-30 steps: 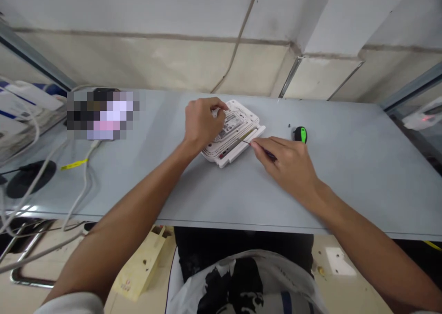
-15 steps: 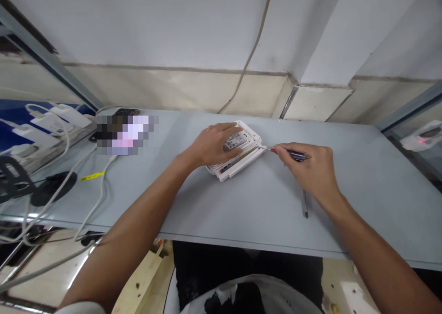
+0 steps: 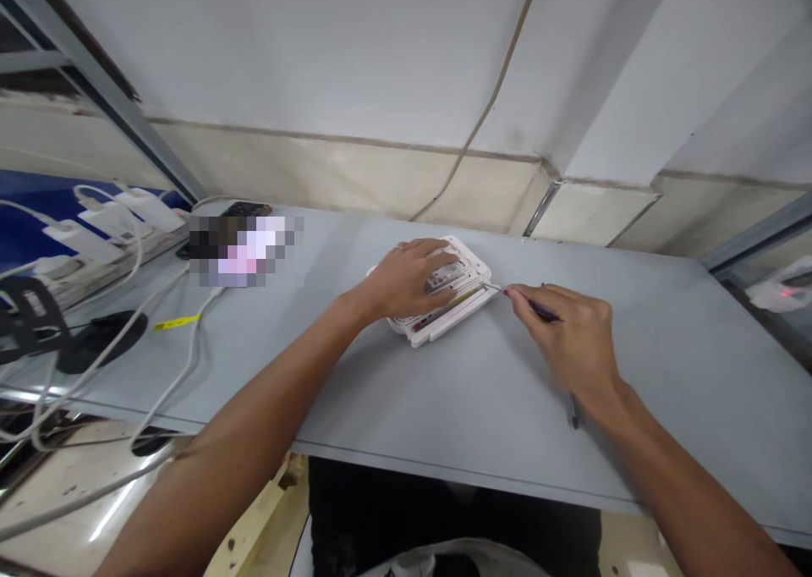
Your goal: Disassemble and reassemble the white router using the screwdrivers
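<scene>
A white plastic device (image 3: 473, 260) with a printed label, small holes and a long slot along its near side lies tilted on the grey table. My left hand (image 3: 409, 281) holds it down over its left end, fingers and thumb spread across the top. A screwdriver (image 3: 544, 310) with a dark handle and a red collar is held in my right hand (image 3: 574, 332). Its thin metal shaft points left, with the tip at the slot's right end. Whether the tip touches a screw is too small to tell. Part of a slim dark rod (image 3: 574, 412) shows beneath my right wrist.
On the left are a blurred-out phone (image 3: 247, 251) on a white cable (image 3: 190, 348), a yellow tag (image 3: 178, 322), white chargers (image 3: 85, 247) in a power strip and a black stand (image 3: 105, 344). A white scanner-like thing (image 3: 783, 285) with a red light is far right.
The view has shifted slightly, so the table sits lower and further right. My right hand has tilted a little around the screwdriver; the left hand still rests on the device.
</scene>
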A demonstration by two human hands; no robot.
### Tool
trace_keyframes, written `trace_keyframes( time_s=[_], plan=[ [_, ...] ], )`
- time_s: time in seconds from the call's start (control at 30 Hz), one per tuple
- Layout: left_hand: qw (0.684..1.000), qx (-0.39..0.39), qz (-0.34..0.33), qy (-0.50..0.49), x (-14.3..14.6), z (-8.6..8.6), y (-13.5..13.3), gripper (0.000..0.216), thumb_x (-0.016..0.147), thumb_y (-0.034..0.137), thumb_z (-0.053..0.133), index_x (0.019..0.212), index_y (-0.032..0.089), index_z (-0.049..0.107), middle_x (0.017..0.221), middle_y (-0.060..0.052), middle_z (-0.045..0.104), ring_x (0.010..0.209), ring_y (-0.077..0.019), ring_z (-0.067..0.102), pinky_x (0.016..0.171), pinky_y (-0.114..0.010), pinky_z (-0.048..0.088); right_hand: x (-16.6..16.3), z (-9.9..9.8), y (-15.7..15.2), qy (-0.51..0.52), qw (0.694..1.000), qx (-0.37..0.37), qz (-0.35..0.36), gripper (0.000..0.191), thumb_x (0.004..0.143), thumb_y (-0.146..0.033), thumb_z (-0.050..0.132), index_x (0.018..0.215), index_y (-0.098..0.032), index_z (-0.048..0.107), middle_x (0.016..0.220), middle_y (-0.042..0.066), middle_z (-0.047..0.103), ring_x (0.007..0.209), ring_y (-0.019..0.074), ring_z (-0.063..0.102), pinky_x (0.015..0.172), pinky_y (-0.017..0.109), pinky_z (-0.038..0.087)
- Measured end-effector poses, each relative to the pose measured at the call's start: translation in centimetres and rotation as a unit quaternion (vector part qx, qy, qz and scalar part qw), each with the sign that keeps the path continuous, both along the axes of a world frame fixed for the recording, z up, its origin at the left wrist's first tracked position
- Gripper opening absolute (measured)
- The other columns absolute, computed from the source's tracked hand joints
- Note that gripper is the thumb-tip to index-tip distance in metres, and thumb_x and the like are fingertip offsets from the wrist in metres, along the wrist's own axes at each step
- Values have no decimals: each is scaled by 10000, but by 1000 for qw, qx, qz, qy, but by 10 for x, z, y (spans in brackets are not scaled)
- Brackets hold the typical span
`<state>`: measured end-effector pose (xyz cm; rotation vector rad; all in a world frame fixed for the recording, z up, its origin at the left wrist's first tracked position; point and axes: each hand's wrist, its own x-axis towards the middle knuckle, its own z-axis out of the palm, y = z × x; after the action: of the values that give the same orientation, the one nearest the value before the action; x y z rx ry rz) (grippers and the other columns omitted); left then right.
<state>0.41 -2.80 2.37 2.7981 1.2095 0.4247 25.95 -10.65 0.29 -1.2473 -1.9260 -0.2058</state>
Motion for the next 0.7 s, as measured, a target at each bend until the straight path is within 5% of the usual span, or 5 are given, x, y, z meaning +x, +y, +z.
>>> trace_keyframes(
  time_s=[0.33,0.57,0.7],
  plan=[
    [1000,-15,-6,4,1,3,-3,519,985,426,601,1458,212,598,1600,-128,528,1470,-328,503,1200,-517,417,12,1,2,-19,998,-58,17,297,1053,-341,588,961,-214,840,678,8,662,582,138,596,586,293,423],
    [1000,-10,-14,2,-2,6,-2,515,984,434,591,1450,215,610,1602,-123,531,1474,-342,499,1212,-542,405,6,-1,4,-72,997,-12,23,361,1083,-327,527,1030,-163,843,679,11,627,564,127,570,549,286,411],
    [1000,-13,-18,3,-3,5,-1,518,977,442,601,1451,233,614,1604,-114,530,1482,-352,486,1210,-564,403,8,1,5,-23,997,-65,35,335,1072,-343,550,1054,-187,846,691,5,643,564,125,563,559,280,426]
  ],
)
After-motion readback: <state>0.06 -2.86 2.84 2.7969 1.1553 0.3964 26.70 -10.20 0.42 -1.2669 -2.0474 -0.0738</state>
